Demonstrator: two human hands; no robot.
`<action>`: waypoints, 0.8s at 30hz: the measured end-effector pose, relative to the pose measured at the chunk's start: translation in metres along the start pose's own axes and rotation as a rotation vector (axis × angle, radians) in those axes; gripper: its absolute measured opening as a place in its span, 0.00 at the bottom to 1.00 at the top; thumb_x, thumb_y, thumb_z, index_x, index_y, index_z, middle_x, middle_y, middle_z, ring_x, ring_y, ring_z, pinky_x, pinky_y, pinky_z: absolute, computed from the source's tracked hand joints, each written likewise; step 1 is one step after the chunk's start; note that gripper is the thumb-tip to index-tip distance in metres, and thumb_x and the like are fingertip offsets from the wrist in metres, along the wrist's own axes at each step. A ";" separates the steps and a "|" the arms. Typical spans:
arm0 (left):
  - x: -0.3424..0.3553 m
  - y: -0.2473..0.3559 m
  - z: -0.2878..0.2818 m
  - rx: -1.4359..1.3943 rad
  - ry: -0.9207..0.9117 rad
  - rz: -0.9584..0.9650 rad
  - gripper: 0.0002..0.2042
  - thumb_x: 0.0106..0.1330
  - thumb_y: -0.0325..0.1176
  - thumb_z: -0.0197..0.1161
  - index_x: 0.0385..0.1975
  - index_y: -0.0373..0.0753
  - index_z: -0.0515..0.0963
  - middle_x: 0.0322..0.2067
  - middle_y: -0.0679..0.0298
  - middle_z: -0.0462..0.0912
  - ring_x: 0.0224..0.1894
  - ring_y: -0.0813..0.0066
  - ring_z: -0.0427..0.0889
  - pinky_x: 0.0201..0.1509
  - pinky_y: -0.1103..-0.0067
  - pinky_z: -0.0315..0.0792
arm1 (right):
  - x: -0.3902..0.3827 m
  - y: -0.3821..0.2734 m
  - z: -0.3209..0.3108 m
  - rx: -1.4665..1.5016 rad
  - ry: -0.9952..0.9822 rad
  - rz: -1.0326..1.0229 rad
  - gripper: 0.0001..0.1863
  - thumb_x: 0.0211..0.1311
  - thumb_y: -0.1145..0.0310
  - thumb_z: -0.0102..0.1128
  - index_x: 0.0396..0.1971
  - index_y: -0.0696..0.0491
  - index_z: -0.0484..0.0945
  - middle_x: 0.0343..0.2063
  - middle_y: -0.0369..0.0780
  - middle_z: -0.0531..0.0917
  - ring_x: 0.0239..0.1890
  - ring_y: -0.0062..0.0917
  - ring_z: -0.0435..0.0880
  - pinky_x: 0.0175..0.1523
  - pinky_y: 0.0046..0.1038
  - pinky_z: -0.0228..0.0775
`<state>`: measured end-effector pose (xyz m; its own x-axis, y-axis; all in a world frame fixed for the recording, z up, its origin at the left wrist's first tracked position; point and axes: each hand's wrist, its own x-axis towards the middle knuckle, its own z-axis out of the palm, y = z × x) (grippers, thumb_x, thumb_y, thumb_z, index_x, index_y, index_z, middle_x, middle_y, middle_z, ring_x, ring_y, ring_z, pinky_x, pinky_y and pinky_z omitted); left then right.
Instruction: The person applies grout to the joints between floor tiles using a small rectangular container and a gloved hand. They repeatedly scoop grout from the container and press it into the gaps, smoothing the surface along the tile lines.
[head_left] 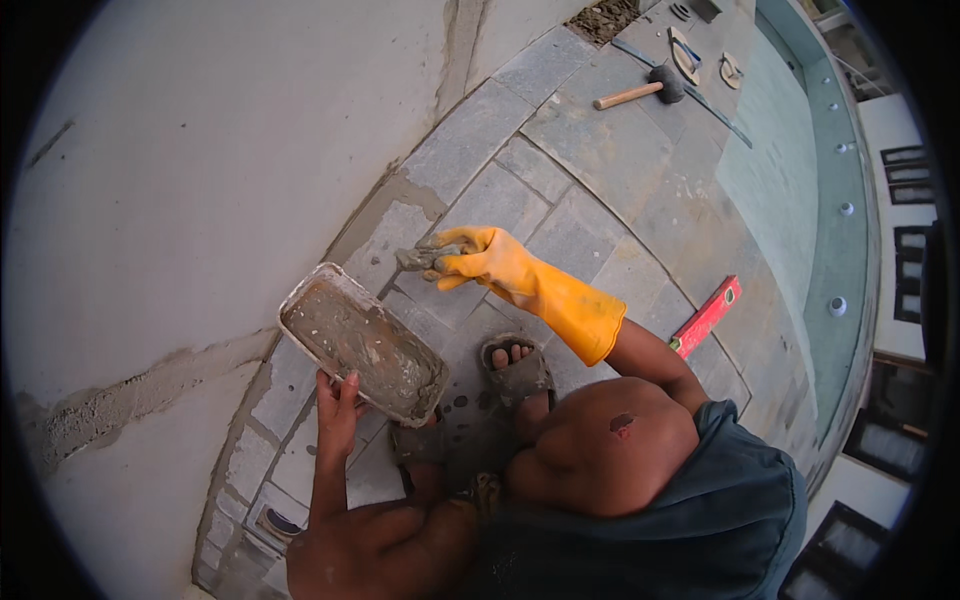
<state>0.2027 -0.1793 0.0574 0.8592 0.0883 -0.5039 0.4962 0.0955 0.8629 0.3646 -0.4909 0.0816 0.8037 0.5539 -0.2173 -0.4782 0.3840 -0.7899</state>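
Observation:
My bare left hand [338, 408] grips the near rim of a rectangular tray [316, 345], its thumb over the edge. Wet grey mortar [365, 340] coats the tray's inside, heaped a little at its near right end. On my right hand [478, 258] is a long orange rubber glove. Its smeared fingers are pinched round a lump of wet mortar [415, 258], held beyond the tray's far right side, above the grey paving stones [495, 210].
A pale wall [200, 180] rises along the left, with mortar at its foot. Towards the right lies a red spirit level [706, 315]. Farther off are a rubber mallet [640, 93], a metal bar [715, 113] and sandals [684, 56]. A pool [785, 170] borders the paving. My sandalled feet [518, 370] stand close by.

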 end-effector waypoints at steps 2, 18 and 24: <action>-0.016 0.003 -0.009 0.010 0.024 -0.043 0.29 0.72 0.41 0.57 0.67 0.42 0.53 0.55 0.54 0.72 0.54 0.62 0.77 0.52 0.65 0.79 | 0.022 -0.002 -0.019 -0.003 0.149 -0.085 0.23 0.64 0.76 0.59 0.58 0.64 0.71 0.50 0.46 0.82 0.48 0.30 0.84 0.52 0.26 0.79; -0.022 -0.012 -0.022 0.021 0.031 -0.075 0.29 0.71 0.49 0.56 0.65 0.38 0.59 0.41 0.69 0.77 0.26 0.86 0.71 0.23 0.88 0.63 | 0.191 0.010 -0.072 -1.432 0.761 -0.273 0.19 0.62 0.62 0.60 0.52 0.49 0.75 0.45 0.46 0.84 0.48 0.45 0.82 0.53 0.40 0.73; -0.014 -0.011 -0.030 -0.034 -0.021 -0.083 0.29 0.72 0.47 0.55 0.66 0.39 0.59 0.48 0.66 0.76 0.36 0.83 0.77 0.31 0.86 0.72 | 0.181 0.011 -0.044 -1.521 0.497 -0.166 0.20 0.63 0.63 0.60 0.54 0.48 0.75 0.49 0.44 0.82 0.52 0.41 0.80 0.54 0.38 0.73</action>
<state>0.1812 -0.1516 0.0533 0.8180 0.0580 -0.5723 0.5615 0.1357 0.8163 0.5201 -0.4190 0.0085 0.9830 0.1833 0.0082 0.1558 -0.8101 -0.5652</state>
